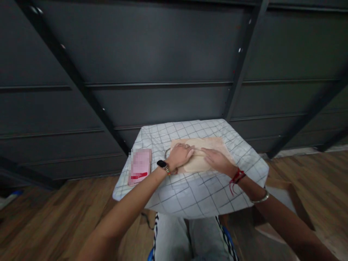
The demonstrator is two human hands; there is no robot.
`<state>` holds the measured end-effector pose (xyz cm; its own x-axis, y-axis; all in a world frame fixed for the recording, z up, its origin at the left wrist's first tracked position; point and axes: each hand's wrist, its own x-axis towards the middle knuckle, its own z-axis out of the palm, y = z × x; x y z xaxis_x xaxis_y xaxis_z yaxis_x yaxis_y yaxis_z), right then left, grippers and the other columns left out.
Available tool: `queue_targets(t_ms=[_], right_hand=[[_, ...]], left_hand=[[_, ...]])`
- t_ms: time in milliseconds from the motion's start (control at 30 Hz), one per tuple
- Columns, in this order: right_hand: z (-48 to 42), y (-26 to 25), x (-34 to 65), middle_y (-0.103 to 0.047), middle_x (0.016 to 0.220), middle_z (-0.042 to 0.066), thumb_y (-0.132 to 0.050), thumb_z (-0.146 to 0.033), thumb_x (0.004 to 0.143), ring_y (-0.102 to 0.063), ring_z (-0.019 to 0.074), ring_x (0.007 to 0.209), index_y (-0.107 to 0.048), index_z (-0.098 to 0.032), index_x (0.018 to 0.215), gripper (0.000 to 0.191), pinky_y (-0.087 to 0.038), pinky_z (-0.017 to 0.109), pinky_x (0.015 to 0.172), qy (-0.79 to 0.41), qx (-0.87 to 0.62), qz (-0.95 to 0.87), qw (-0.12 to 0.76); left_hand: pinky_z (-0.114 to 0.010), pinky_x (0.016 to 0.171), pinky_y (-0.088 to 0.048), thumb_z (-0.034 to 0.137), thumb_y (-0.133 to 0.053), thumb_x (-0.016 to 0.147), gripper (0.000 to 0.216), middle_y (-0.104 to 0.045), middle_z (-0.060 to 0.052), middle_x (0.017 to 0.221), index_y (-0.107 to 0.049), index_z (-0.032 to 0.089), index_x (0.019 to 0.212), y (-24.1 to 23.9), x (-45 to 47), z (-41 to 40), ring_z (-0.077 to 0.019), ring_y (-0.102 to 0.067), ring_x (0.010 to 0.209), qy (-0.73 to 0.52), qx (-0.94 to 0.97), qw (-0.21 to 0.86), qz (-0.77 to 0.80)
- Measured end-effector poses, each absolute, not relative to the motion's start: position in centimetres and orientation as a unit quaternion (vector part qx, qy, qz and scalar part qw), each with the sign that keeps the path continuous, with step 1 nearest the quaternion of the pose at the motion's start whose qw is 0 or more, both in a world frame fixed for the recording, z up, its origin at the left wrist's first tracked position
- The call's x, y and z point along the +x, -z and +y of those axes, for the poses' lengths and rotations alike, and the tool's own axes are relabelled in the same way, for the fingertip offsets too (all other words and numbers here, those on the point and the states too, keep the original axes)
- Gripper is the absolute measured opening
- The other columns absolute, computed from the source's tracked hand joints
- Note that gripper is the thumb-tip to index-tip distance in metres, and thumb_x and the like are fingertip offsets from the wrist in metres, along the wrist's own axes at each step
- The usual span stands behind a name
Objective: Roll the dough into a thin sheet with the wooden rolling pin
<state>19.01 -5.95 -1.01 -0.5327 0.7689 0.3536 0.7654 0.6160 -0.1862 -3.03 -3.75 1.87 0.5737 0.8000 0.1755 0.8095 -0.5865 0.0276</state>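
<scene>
A beige cloth item (pixel 202 146) lies on a small table covered with a white checked cloth (pixel 195 195). My left hand (pixel 181 155) rests on the beige item's left part with fingers curled loosely over it, a dark watch on the wrist. My right hand (pixel 217 160) lies flat on the item's middle, fingers stretched toward the left hand, red threads and a metal bangle on that arm. The two hands nearly touch.
A pink flat object (pixel 140 166) lies at the table's left edge. A dark metal panelled wall (pixel 163 72) stands right behind the table. Wooden floor surrounds it, and a cardboard box (pixel 282 203) sits at lower right. My grey trousers (pixel 190 239) show below the table.
</scene>
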Motion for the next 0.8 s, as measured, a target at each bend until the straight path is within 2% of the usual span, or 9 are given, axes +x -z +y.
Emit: queue_targets(t_ms=[67, 167, 300, 433, 567, 700, 800], right_hand=[[-5.0, 0.9, 18.9, -0.058, 0.128, 0.012, -0.032, -0.029, 0.094, -0.051, 0.0195, 0.119, -0.05, -0.012, 0.131, 0.044, -0.038, 0.035, 0.102, -0.004, -0.447, -0.87, 0.21], [-3.7, 1.4, 18.5, -0.057, 0.129, 0.013, -0.03, -0.031, 0.097, -0.049, 0.0213, 0.122, -0.053, -0.012, 0.129, 0.044, -0.036, 0.038, 0.103, 0.019, -0.487, -0.854, 0.183], [-2.2, 2.1, 18.0, -0.054, 0.133, 0.013, -0.029, -0.035, 0.097, -0.043, 0.0239, 0.128, -0.053, -0.014, 0.129, 0.045, -0.034, 0.042, 0.103, 0.05, -0.526, -0.839, 0.13], [0.7, 1.4, 17.5, -0.053, 0.134, 0.012, -0.024, -0.033, 0.098, -0.044, 0.021, 0.127, -0.052, -0.014, 0.13, 0.046, -0.035, 0.036, 0.102, 0.033, -0.518, -0.849, 0.095], [4.4, 0.9, 16.8, -0.053, 0.134, 0.014, -0.022, -0.026, 0.097, -0.047, 0.0196, 0.124, -0.052, -0.009, 0.13, 0.047, -0.034, 0.032, 0.103, -0.008, -0.544, -0.837, 0.063], [6.9, 1.3, 16.6, -0.046, 0.141, 0.011, -0.028, -0.027, 0.095, -0.04, 0.0216, 0.13, -0.045, -0.011, 0.137, 0.049, -0.033, 0.036, 0.105, -0.03, -0.539, -0.841, 0.045], [7.1, 1.6, 16.7, -0.039, 0.146, 0.009, -0.026, -0.029, 0.094, -0.033, 0.0235, 0.134, -0.039, -0.016, 0.142, 0.051, -0.03, 0.045, 0.106, -0.052, -0.543, -0.837, 0.026]], left_hand=[[-0.035, 0.098, -0.036, 0.035, -0.017, 0.099, 0.049, -0.063, -0.01, 0.113, -0.053, 0.017, 0.128, -2.1, -3.0, -2.9, -0.0217, -0.054, 0.109, 0.099, -0.88, 0.028, -0.463], [-0.035, 0.1, -0.035, 0.035, -0.02, 0.098, 0.047, -0.056, -0.01, 0.126, -0.049, 0.016, 0.132, -1.1, -2.8, -1.5, -0.0214, -0.048, 0.118, 0.109, -0.861, 0.023, -0.497], [-0.044, 0.105, -0.029, 0.035, -0.023, 0.097, 0.045, -0.05, -0.007, 0.135, -0.046, 0.022, 0.134, 0.6, -3.1, 0.1, -0.0251, -0.041, 0.127, 0.089, -0.846, 0.022, -0.525], [-0.053, 0.107, -0.023, 0.035, -0.022, 0.096, 0.048, -0.041, -0.008, 0.144, -0.04, 0.023, 0.139, 0.8, -3.3, 2.2, -0.0286, -0.031, 0.134, 0.069, -0.831, -0.006, -0.552], [-0.049, 0.11, -0.021, 0.032, -0.021, 0.096, 0.05, -0.042, -0.01, 0.143, -0.037, 0.017, 0.141, 0.5, -3.3, 4.8, -0.0261, -0.028, 0.136, 0.09, -0.8, -0.009, -0.593], [-0.047, 0.109, -0.024, 0.03, -0.02, 0.096, 0.049, -0.045, -0.011, 0.141, -0.039, 0.015, 0.138, 0.6, -3.5, 6.5, -0.0251, -0.03, 0.135, 0.098, -0.784, -0.022, -0.612], [-0.049, 0.107, -0.025, 0.03, -0.02, 0.096, 0.049, -0.042, -0.011, 0.143, -0.036, 0.016, 0.14, 1.1, -3.7, 6.8, -0.0269, -0.03, 0.135, 0.086, -0.785, -0.045, -0.612]])
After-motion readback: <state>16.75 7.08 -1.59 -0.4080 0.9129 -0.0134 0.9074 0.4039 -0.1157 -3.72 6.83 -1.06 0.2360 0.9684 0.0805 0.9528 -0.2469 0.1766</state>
